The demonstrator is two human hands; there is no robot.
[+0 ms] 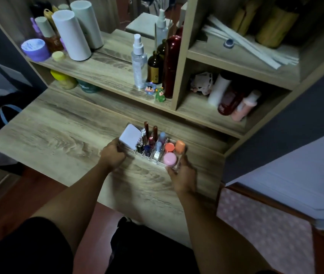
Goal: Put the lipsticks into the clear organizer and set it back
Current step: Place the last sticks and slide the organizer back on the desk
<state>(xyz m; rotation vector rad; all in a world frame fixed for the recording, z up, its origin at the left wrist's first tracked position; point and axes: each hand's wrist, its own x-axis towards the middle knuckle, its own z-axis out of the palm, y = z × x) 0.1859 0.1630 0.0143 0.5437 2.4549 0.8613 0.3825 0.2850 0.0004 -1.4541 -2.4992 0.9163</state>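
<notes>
The clear organizer (155,158) sits on the wooden desk near its back right part. Several lipsticks (150,138) stand upright in its middle slots, dark red and blue ones among them. A white square compact (130,136) leans in its left end, and pink and orange round caps (170,158) fill its right end. My left hand (112,156) grips the organizer's left end. My right hand (180,175) holds its right front corner. Both hands touch the organizer's sides.
A shelf unit stands right behind the organizer, with a spray bottle (139,63), brown bottle and tall red bottle (172,66) plus two small figurines (160,93). White cylinders (71,35) and jars stand at the left. A cubby at the right holds bottles (229,101). The desk (54,131) stretches left.
</notes>
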